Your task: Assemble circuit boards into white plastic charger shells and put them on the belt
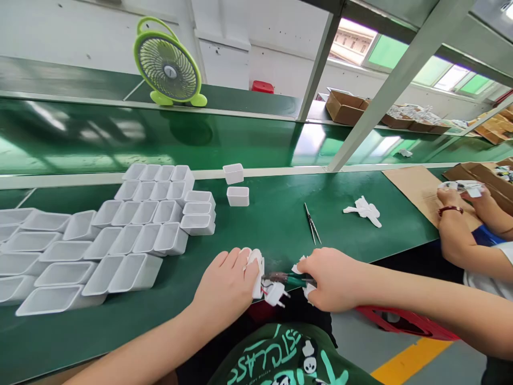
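My left hand (230, 283) is closed on a white plastic shell (257, 270) at the front edge of the green bench (260, 224). A white plug piece with red wires (274, 293) hangs just right of it. My right hand (331, 278) grips a dark green-handled tool (286, 278) whose tip points left at that plug piece. Thin metal tweezers (312, 223) lie on the bench behind my right hand.
Rows of white plastic casings (132, 235) cover the bench at left, with two loose ones (237, 195) farther back. A white parts cluster (364, 209) lies at right. Another person's hands (460, 200) work over cardboard (417, 190). A green fan (168, 67) stands behind.
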A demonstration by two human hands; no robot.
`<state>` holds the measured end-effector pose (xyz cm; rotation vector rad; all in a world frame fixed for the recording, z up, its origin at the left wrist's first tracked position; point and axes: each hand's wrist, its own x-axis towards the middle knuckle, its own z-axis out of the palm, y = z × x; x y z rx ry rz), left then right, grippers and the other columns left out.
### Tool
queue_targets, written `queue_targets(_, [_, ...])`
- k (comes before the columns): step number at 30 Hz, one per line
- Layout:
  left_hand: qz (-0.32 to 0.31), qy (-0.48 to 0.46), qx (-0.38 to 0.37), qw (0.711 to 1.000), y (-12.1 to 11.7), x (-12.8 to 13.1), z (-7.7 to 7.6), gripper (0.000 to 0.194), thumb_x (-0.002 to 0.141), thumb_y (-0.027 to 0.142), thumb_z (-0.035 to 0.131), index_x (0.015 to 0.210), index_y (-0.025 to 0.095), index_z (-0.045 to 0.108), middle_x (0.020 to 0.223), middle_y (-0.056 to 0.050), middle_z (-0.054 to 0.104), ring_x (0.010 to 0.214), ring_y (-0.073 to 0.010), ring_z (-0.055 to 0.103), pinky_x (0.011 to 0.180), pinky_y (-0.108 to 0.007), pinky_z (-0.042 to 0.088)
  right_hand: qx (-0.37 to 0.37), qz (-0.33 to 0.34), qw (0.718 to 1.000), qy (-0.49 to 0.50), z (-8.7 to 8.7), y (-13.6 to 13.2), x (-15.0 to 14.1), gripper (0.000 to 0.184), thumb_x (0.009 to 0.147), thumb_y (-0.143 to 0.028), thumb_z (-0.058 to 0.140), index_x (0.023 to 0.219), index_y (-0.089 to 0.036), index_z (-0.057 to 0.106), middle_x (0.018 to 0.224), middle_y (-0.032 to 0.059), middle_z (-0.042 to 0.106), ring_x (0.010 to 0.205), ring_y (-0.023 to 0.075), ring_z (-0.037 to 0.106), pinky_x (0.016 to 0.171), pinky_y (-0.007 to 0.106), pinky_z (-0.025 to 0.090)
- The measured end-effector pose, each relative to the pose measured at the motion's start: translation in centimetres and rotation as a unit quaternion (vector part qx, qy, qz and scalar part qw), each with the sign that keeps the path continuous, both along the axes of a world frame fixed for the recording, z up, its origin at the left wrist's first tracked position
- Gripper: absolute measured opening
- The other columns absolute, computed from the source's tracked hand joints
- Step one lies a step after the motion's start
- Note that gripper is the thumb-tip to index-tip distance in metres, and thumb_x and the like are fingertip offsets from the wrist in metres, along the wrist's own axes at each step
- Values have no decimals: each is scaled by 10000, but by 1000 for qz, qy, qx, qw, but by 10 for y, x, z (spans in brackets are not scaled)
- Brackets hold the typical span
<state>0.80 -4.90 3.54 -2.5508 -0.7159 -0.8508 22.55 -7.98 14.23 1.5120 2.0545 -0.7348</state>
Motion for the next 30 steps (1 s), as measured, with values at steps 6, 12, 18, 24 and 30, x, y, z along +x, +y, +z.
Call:
queue_targets(6, [2, 30, -1, 1000, -29, -10, 19, 177, 821, -19, 470, 849, 91, 606, 776, -161, 672, 663, -259, 616, 586, -350, 440, -39, -4, 997, 62, 7, -17, 6, 26, 691, -216, 606, 714, -216, 595, 800, 74, 738, 759, 278, 700, 522, 296, 332])
queue_targets(12, [9, 32, 2, 999, -44, -9, 19, 245, 843, -51, 413, 797, 140, 559, 776, -152, 682, 684, -248, 638, 601, -345, 474, -72, -19, 995, 66, 7, -25, 9, 55, 680, -198, 626, 721, -228, 604, 757, 63, 718, 722, 271, 690, 463, 287, 297])
queue_targets(18, [9, 38, 6, 999, -52, -13, 24, 239, 854, -55, 415, 901, 125, 565, 805, -148, 679, 734, -259, 640, 637, -360, 531, -81, -5, 993, 85, 6, -30, 11, 98, 706, -230, 640, 802, -220, 658, 783, 83, 723, 704, 280, 684, 458, 294, 277])
queue_targets(24, [-11, 46, -10, 999, -62, -20, 18, 209, 848, -56, 448, 902, 101, 576, 812, -166, 670, 731, -267, 640, 618, -377, 550, -106, 9, 989, 102, -1, -39, 12, 84, 750, -237, 630, 824, -211, 661, 828, 91, 722, 779, 285, 672, 555, 303, 360])
queue_targets(30, [-25, 47, -22, 998, -67, -16, 12, 260, 829, -63, 430, 915, 117, 598, 790, -142, 682, 714, -252, 638, 654, -393, 581, -101, -35, 983, 147, -12, -54, 19, 91, 686, -174, 616, 701, -227, 543, 679, 27, 636, 571, 184, 524, 507, 274, 335])
